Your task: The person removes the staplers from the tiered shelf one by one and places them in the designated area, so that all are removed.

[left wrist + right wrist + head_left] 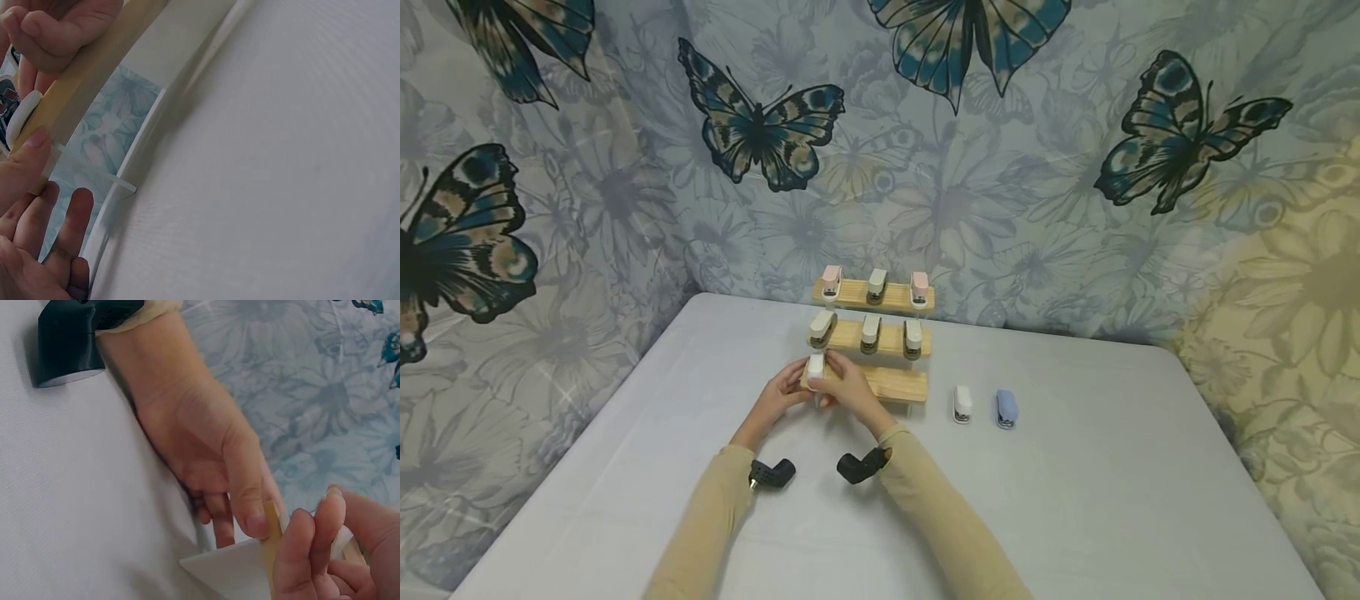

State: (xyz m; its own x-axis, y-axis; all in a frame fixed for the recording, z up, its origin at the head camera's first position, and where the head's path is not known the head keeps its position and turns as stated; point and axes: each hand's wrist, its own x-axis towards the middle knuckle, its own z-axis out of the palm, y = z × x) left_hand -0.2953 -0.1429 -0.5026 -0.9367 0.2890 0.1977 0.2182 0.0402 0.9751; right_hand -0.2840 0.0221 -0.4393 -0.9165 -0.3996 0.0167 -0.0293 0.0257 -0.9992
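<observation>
A white mini stapler (816, 367) stands at the left end of the lowest board of a wooden display rack (895, 384), between both hands. My right hand (850, 387) pinches it, fingers behind and thumb in front. From the left, my left hand (780, 392) grips the board's end. In the left wrist view its thumb (31, 150) presses the board's edge beside the stapler's white base (24, 119), while the other fingers spread below. Curled fingers of the right hand (325, 550) show in the right wrist view, partly hiding the stapler.
More mini staplers stand on the rack: pink (831, 282) and pale ones on top, cream ones (871, 333) in the middle. A white stapler (962, 404) and a blue stapler (1007, 408) rest on the white table (1112, 483). Butterfly-patterned cloth hangs behind.
</observation>
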